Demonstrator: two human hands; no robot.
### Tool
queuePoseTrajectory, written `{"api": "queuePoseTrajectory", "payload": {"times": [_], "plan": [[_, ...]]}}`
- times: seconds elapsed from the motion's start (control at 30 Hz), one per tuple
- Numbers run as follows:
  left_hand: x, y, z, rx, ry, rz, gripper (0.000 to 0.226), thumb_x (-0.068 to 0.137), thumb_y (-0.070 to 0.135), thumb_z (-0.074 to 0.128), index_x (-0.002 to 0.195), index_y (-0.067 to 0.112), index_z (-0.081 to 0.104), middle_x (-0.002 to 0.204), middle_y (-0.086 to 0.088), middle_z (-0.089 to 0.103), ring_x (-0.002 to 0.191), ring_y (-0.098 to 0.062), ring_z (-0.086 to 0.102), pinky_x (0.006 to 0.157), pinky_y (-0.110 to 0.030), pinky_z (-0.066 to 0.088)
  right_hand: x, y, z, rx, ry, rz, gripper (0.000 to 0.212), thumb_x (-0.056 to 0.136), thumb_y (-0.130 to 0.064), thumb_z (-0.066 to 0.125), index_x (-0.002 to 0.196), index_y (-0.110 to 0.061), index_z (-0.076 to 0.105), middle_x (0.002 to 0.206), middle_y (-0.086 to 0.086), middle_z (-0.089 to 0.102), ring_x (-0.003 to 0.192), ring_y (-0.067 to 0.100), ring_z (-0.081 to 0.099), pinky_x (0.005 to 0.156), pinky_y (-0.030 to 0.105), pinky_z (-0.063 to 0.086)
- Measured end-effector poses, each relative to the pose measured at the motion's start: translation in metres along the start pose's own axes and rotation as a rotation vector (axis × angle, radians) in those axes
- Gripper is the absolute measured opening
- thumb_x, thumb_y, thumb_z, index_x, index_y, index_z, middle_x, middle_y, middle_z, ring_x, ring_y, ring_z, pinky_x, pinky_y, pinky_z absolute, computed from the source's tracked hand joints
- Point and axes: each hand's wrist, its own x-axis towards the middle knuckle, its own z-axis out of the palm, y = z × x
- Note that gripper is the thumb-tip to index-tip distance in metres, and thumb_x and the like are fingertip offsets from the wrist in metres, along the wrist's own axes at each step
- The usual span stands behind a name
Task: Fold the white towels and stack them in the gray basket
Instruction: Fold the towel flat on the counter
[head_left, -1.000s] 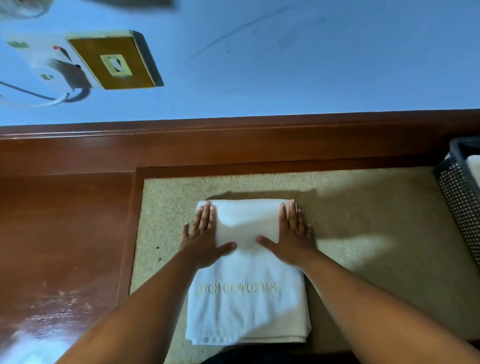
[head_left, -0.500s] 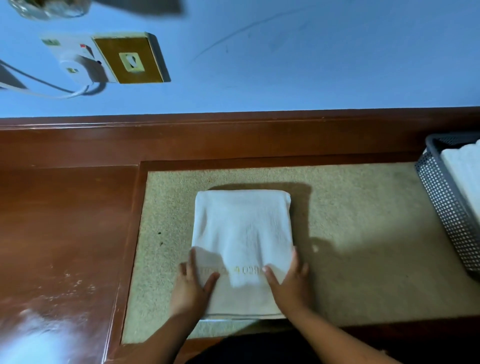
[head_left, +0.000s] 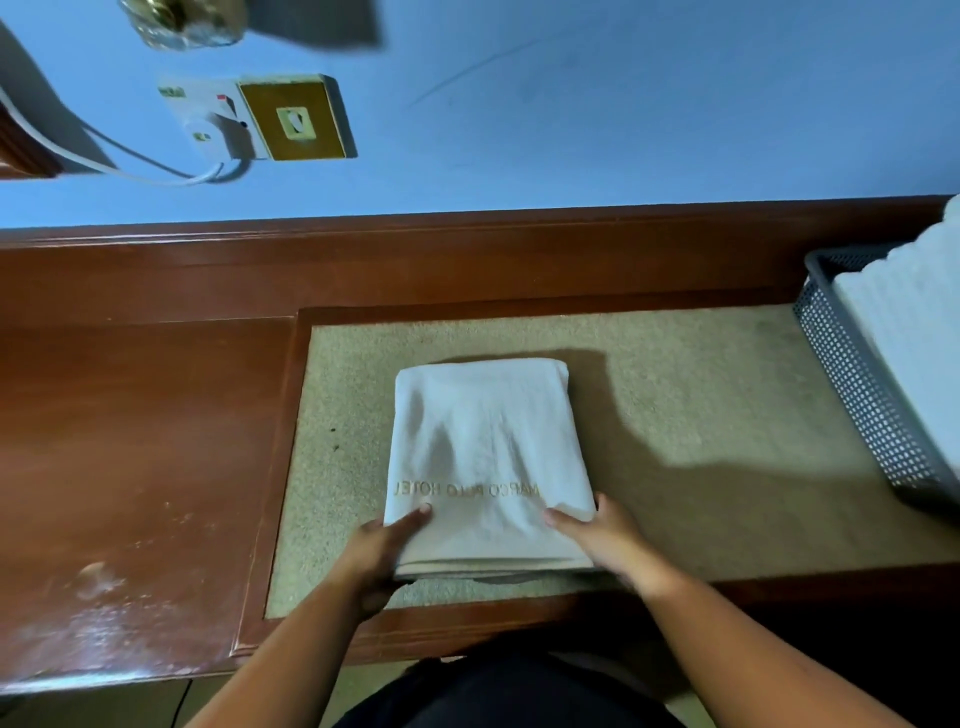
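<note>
left hand (head_left: 376, 556) and right hand (head_left: 602, 540) pinch towel (head_left: 488, 441) corners

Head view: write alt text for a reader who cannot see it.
The left hand and right hand pinch the near corners of a folded white towel on a beige mat set in a wooden desk. A gray basket holding more white towels stands at the right.

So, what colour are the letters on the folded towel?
Pale gold, faint against the white towel; the head view shows the letters best.

dim indoor light, soft shadow falling right, wide-angle warped, blurred edges
</note>
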Motion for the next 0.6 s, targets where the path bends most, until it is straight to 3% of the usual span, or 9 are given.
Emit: {"api": "queuePoseTrajectory", "payload": {"times": [0.1, 0.2, 0.27, 0.33, 0.37, 0.43, 0.5, 0.53, 0.6], "plan": [[-0.008, -0.013, -0.004, -0.001, -0.003, -0.052, 0.042, 0.083, 0.016, 0.080, 0.117, -0.002, 0.064, 0.104, -0.022, 0.075, 0.088, -0.037, 0.071, 0.074, -0.040, 0.058, -0.012, 0.022, -0.003, -0.024, -0.156, 0.007, 0.090, 0.045, -0.060, 0.091, 0.121, -0.020, 0.062, 0.104, -0.011, 0.074, 0.094, 0.003, 0.070, 0.077, 0.018, 0.052], [-0.013, -0.022, -0.010, 0.016, 0.015, -0.058, 0.041, 0.084, 0.015, 0.078, 0.117, -0.005, 0.064, 0.104, -0.024, 0.074, 0.087, -0.038, 0.072, 0.070, -0.041, 0.059, -0.022, 0.032, -0.002, -0.001, -0.234, 0.024, 0.073, 0.062, -0.045, 0.092, 0.123, -0.017, 0.063, 0.105, -0.009, 0.074, 0.096, 0.005, 0.070, 0.084, 0.021, 0.054], [-0.017, -0.025, -0.017, -0.015, -0.023, -0.081, 0.038, 0.087, 0.015, 0.075, 0.117, -0.006, 0.063, 0.108, -0.026, 0.073, 0.088, -0.037, 0.071, 0.066, -0.038, 0.060, -0.024, 0.037, -0.003, 0.062, -0.245, 0.030, 0.094, 0.046, -0.056, 0.095, 0.125, -0.017, 0.062, 0.105, -0.005, 0.076, 0.097, 0.011, 0.072, 0.093, 0.031, 0.055], [-0.019, -0.030, -0.026, -0.023, -0.078, -0.114, 0.037, 0.088, 0.017, 0.075, 0.117, -0.003, 0.065, 0.113, -0.026, 0.071, 0.094, -0.037, 0.069, 0.070, -0.037, 0.060, -0.028, 0.039, -0.006, 0.113, -0.256, 0.042, 0.106, 0.039, -0.060, 0.095, 0.129, -0.015, 0.059, 0.104, -0.004, 0.076, 0.096, 0.014, 0.073, 0.089, 0.032, 0.057], [-0.018, -0.033, -0.030, 0.030, -0.080, -0.115, 0.040, 0.085, 0.020, 0.078, 0.116, -0.002, 0.066, 0.112, -0.025, 0.072, 0.094, -0.037, 0.068, 0.075, -0.039, 0.058, -0.033, 0.036, -0.009, 0.074, -0.267, 0.054, 0.100, 0.051, -0.056, 0.093, 0.134, -0.014, 0.056, 0.105, -0.005, 0.074, 0.093, 0.013, 0.073, 0.081, 0.026, 0.057], [-0.015, -0.042, -0.036, 0.326, -0.011, -0.085, 0.042, 0.081, 0.030, 0.082, 0.110, 0.001, 0.071, 0.097, -0.021, 0.075, 0.074, -0.029, 0.066, 0.070, -0.036, 0.052, -0.040, 0.036, -0.014, -0.094, -0.275, 0.088, 0.086, 0.078, -0.048, 0.081, 0.145, -0.013, 0.041, 0.114, -0.008, 0.066, 0.091, 0.008, 0.068, 0.066, 0.019, 0.052], [-0.012, -0.049, -0.036, 0.715, 0.094, -0.026, 0.033, 0.086, 0.037, 0.078, 0.099, 0.008, 0.070, 0.082, -0.011, 0.073, 0.056, -0.017, 0.059, 0.055, -0.028, 0.046, -0.043, 0.037, -0.017, -0.253, -0.245, 0.108, 0.087, 0.087, -0.046, 0.073, 0.153, -0.011, 0.028, 0.133, 0.001, 0.058, 0.105, 0.013, 0.063, 0.073, 0.020, 0.049], [-0.010, -0.051, -0.036, 0.863, 0.154, 0.010, 0.030, 0.087, 0.038, 0.077, 0.094, 0.011, 0.067, 0.082, -0.009, 0.072, 0.058, -0.017, 0.060, 0.053, -0.027, 0.046, -0.043, 0.037, -0.018, -0.293, -0.230, 0.100, 0.087, 0.087, -0.044, 0.073, 0.153, -0.010, 0.027, 0.140, 0.004, 0.054, 0.113, 0.015, 0.060, 0.081, 0.020, 0.046], [-0.005, -0.051, -0.035, 1.014, 0.283, 0.096, 0.029, 0.084, 0.036, 0.077, 0.091, 0.014, 0.059, 0.086, -0.006, 0.070, 0.072, -0.020, 0.064, 0.063, -0.034, 0.054, -0.041, 0.036, -0.015, -0.323, -0.172, 0.057, 0.086, 0.084, -0.037, 0.076, 0.152, -0.012, 0.030, 0.133, 0.002, 0.057, 0.110, 0.013, 0.059, 0.084, 0.021, 0.045]]}}
